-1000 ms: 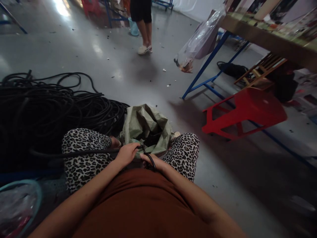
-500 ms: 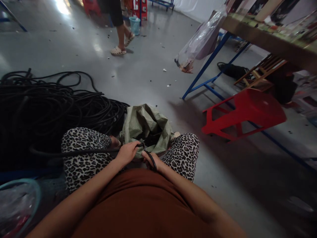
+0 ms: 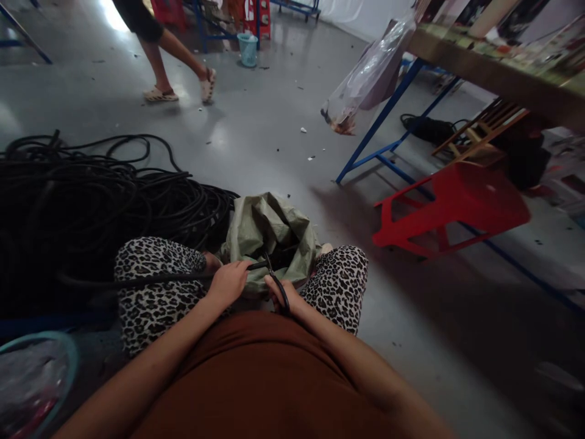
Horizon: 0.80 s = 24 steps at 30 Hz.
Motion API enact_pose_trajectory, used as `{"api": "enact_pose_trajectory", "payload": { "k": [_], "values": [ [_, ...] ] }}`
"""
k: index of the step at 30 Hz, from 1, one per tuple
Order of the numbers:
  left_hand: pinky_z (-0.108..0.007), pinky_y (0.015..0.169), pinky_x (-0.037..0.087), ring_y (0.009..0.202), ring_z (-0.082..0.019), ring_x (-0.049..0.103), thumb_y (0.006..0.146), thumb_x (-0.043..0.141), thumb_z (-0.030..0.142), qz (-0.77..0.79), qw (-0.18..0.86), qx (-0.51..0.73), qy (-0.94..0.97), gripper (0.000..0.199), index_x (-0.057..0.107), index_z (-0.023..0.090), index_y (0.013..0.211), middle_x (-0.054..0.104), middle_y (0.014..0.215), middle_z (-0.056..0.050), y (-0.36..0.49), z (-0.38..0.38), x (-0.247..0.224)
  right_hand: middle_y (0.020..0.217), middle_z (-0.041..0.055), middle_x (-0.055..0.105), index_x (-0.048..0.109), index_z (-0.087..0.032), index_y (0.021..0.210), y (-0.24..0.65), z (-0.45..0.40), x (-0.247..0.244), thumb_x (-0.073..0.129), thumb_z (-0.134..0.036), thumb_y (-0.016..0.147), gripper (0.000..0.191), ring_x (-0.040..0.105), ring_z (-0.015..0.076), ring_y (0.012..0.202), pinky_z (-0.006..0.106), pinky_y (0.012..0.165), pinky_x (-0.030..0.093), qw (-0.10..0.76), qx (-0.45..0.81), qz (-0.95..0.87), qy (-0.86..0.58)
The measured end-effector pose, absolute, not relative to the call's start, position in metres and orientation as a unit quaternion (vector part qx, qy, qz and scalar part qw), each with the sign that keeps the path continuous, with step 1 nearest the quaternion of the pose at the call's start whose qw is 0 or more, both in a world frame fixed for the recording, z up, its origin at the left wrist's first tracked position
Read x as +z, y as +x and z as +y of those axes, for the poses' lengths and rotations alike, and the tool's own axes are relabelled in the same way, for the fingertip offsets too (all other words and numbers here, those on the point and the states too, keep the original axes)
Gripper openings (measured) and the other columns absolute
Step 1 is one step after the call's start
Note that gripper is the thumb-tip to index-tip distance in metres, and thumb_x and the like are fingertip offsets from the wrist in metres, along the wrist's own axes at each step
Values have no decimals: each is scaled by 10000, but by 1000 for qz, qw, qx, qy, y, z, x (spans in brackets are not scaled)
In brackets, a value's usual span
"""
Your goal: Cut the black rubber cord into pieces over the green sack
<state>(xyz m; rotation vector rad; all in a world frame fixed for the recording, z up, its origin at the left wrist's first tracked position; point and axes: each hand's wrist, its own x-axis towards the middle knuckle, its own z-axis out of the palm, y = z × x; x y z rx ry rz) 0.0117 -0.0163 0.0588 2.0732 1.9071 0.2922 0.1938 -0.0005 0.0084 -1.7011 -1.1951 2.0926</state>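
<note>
My left hand (image 3: 230, 282) is closed around a black rubber hose or cord (image 3: 164, 279), which runs in from the left across my knee. Its short free end pokes out past my fingers over the mouth of a green woven sack (image 3: 242, 235). In my right hand (image 3: 284, 294) is a pair of scissors (image 3: 278, 283) with black handles, the blades pointing up at the end of the cord. Whether the blades touch the cord I cannot tell. The sack stands between my knees with dark pieces inside, too shadowed to make out.
A big heap of black cord (image 3: 91, 201) lies at the left. Below it stands a teal basket (image 3: 73, 360) with plastic inside. To the right are a red stool (image 3: 475, 201) and a blue-legged table (image 3: 479, 67) with a plastic bag (image 3: 365, 73) hanging from it. Someone's legs (image 3: 178, 58) pass at the back.
My left hand has shifted slightly left, and more of the cord's end shows beyond the fingers. The scissors point more upright. The person in the background has walked left.
</note>
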Motion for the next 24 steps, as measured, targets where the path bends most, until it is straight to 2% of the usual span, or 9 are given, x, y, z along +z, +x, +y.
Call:
{"api": "enact_pose_trajectory", "payload": {
  "k": [10,17,24],
  "values": [
    [-293,805,434,929,-186,579,833,407,244,679,169,98,708,290,563,217,1075,641,1015,-55,14,-14,52,445,4,412,456,-148,522,195,0,6,396,-599,794,530,399,88,398,206,380,314,89,614,-540,-569],
    [-279,789,436,897,-178,584,826,419,237,682,165,86,708,284,571,222,1065,645,989,-51,14,-13,50,437,0,400,502,-134,557,196,0,3,417,-580,791,510,386,85,384,205,369,298,67,610,-535,-581],
    [-287,781,434,904,-187,584,824,422,235,681,165,91,707,285,569,212,1067,644,995,-65,14,-13,47,425,-7,399,469,-153,561,197,0,9,393,-598,797,510,412,93,356,197,342,308,46,627,-512,-585]
  ]
}}
